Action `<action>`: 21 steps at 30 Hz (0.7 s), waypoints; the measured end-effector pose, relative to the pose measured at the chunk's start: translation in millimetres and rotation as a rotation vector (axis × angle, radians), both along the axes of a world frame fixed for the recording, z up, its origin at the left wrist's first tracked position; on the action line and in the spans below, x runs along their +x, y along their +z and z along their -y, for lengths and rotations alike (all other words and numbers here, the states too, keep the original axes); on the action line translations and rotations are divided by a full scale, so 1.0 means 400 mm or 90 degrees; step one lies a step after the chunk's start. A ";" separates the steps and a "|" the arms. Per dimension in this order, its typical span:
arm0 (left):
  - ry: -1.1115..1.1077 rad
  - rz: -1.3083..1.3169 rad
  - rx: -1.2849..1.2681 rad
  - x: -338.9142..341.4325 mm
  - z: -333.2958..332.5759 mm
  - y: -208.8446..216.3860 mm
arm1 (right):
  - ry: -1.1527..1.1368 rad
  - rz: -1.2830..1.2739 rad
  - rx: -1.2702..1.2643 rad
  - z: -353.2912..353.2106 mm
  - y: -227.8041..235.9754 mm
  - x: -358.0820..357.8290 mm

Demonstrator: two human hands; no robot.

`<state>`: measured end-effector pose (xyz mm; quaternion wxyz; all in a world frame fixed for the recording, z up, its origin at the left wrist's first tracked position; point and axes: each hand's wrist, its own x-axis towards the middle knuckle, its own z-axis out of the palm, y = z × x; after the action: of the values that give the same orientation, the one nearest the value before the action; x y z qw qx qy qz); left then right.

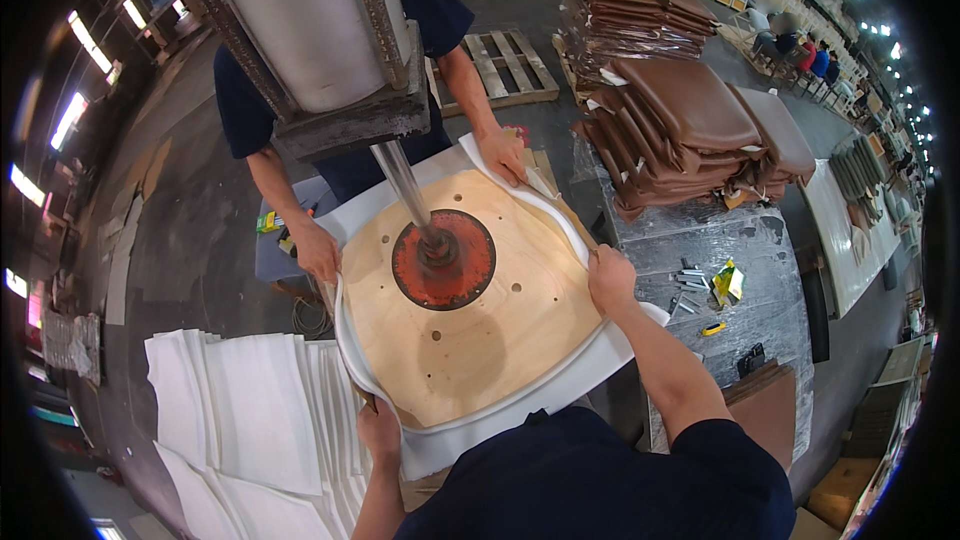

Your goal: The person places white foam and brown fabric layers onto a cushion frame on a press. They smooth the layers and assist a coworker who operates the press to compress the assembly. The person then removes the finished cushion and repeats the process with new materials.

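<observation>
A white foam sheet is being held at its near left edge by the left hand, its fingers curled in and partly hidden, and at its right edge by the right hand, its fingers bent close around the rim. On the foam, a curvy plywood board is being touched in the middle by a round red plate under a shiny rod. The far sides are being held by a co-worker's two hands, and brown cushions are being held up by a table
</observation>
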<state>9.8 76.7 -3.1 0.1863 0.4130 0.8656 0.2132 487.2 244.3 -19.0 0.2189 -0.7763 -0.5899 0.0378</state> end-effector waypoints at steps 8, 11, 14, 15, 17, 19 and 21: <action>-0.012 -0.008 0.010 -0.002 0.001 -0.008 | 0.011 -0.036 0.034 0.007 0.007 0.000; -0.009 -0.006 0.007 0.000 -0.001 -0.010 | 0.006 -0.040 0.029 0.010 0.009 0.006; -0.007 -0.018 0.008 -0.009 0.001 -0.018 | 0.032 -0.053 0.043 0.011 0.018 0.005; -0.005 -0.022 0.010 -0.012 0.004 -0.020 | 0.042 -0.061 0.039 0.009 0.023 0.005; -0.003 -0.019 -0.002 -0.016 0.004 -0.022 | 0.059 -0.074 0.030 0.009 0.026 0.015; -0.005 -0.007 -0.032 -0.019 0.001 -0.020 | 0.075 -0.085 0.025 0.009 0.019 0.024; -0.008 0.002 -0.043 -0.016 -0.002 -0.017 | 0.096 -0.097 0.024 0.002 0.012 0.035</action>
<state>3.5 77.5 -9.9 0.2028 0.4119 0.8693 0.1831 501.2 243.4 -14.3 0.2740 -0.7205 -0.6288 0.1021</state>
